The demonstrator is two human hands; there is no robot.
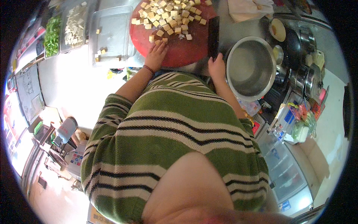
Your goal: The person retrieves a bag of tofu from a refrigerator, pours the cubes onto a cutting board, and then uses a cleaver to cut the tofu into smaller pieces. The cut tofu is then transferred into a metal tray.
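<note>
A pile of pale yellow-skinned tofu cubes (167, 16) covers the far part of a round red cutting board (179, 53). My left hand (156, 56) lies over the board's near left edge, its fingertips touching a few cubes. At the board's right side, my right hand (217, 67) grips a cleaver (214, 36) whose dark, broad blade points away from me. The handle is mostly covered by my fingers. Left of the board stands a clear rectangular plastic tray (110, 33) with several cubes inside.
A large steel bowl (250, 70) stands right of the cleaver. Farther left are a tray of white cut pieces (75, 25) and a tray of chopped greens (52, 36). A plastic bag (250, 9) lies at the back right; pots (313, 81) crowd the far right.
</note>
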